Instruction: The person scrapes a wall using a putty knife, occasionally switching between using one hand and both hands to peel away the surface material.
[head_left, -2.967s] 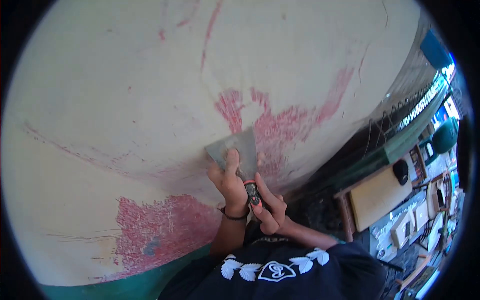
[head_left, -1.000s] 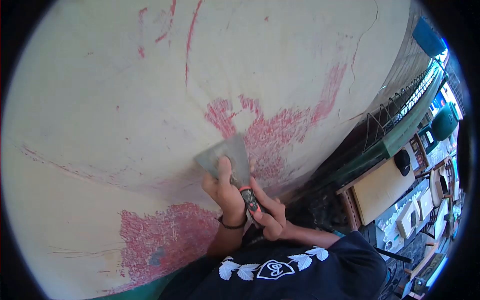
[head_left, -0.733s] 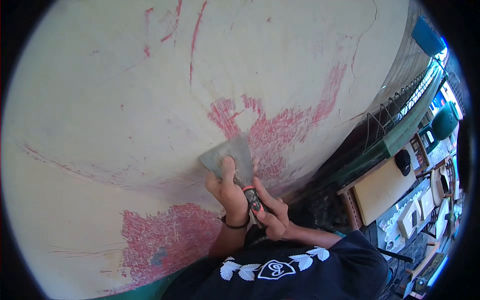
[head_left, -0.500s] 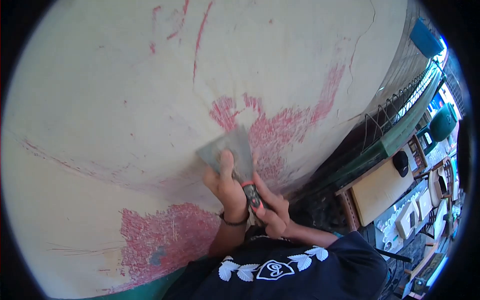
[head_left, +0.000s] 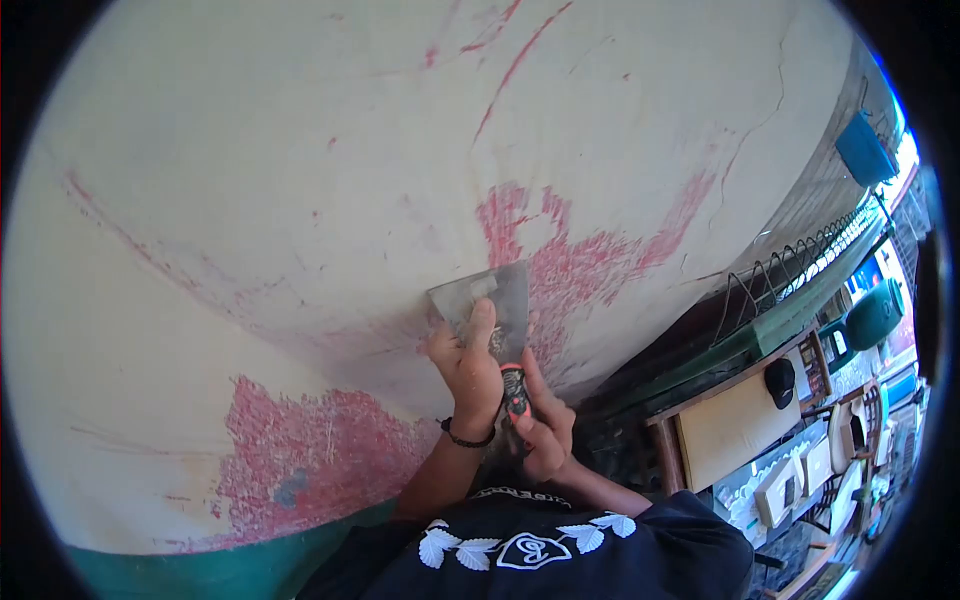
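A wide putty knife (head_left: 505, 312) with a grey metal blade and a black-and-red handle is held against the off-white wall (head_left: 250, 220). My right hand (head_left: 548, 430) is wrapped round its handle. Higher up, my left hand (head_left: 470, 375), with a dark bracelet at the wrist, grips the blade, one digit pressed flat on its face. Just right of the blade is a patch of scraped red (head_left: 580, 265). Below and to the left lies a larger red patch (head_left: 310, 450) with a small grey spot. What the blade's edge touches is hard to make out.
A green band (head_left: 200, 570) runs along the wall's bottom. At right are a cushioned bench (head_left: 735, 430) with a black cap (head_left: 780, 383), a table with boxes (head_left: 780, 490), chairs, a wire rack (head_left: 790, 270) and a blue container (head_left: 866, 150). A thin crack (head_left: 745, 140) crosses the upper wall.
The camera view has shifted and turned, so the wall marks sit farther right. Against the upper red patch, the blade has moved slightly left. Both hands keep their hold on the putty knife.
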